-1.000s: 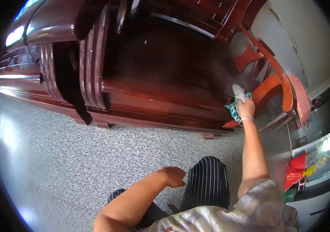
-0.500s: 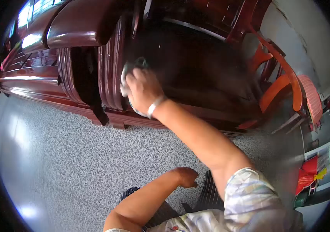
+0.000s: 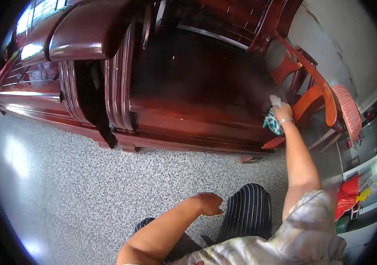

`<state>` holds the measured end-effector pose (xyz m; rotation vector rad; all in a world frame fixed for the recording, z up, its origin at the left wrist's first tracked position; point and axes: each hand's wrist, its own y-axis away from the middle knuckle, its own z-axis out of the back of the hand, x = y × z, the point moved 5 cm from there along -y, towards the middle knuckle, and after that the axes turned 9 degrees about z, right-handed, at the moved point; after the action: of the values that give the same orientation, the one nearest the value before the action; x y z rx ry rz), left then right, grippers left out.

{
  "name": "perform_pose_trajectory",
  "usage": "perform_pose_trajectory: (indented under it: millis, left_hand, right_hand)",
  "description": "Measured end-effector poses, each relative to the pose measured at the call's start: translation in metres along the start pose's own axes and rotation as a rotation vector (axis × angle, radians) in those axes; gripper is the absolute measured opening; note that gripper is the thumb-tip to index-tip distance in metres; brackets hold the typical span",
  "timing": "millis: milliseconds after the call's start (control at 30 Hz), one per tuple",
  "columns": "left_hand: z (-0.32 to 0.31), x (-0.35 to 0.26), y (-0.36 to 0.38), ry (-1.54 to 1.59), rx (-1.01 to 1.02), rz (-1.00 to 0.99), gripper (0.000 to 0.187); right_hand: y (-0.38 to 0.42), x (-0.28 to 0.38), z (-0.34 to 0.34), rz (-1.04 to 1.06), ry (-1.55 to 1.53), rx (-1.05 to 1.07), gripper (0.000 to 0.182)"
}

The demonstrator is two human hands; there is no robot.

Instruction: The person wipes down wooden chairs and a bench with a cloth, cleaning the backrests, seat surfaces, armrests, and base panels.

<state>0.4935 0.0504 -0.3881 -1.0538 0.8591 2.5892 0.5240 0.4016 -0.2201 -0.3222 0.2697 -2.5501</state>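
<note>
My right hand (image 3: 283, 113) reaches to the right end of a dark red wooden seat (image 3: 188, 117), closed on a cloth (image 3: 273, 122) with a teal and white pattern. A pale part of the cloth sticks out above the fingers. A silvery band circles that wrist. Low in the view, my left hand (image 3: 209, 204) hangs over the speckled floor beside my striped trouser knee. Its fingers are bent and partly turned away, so whether they are closed is unclear; no object shows in it.
Curved armrests (image 3: 120, 84) and a glossy wooden top (image 3: 87, 31) stand at the left. An orange-brown wooden chair (image 3: 328, 99) with a pink striped cushion (image 3: 346, 110) is at the right. Farther right lies a red bag (image 3: 346, 196).
My right hand has moved with the cloth from the seat's left side to its right end. The camera view has shifted slightly, and my left hand has stayed nearly in place.
</note>
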Motion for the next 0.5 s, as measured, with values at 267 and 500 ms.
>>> perform_pose_trajectory:
  millis: [267,500]
  left_hand:
    - [-0.005,0.005,-0.004,-0.006,-0.015,0.078,0.047]
    - [-0.011,0.002,-0.017,0.007,0.036,0.039,0.046]
  right_hand:
    - [0.031,0.348,-0.057,0.862,-0.161,0.3,0.029]
    - [0.094,0.391,-0.053,1.353,-0.291,0.002,0.015]
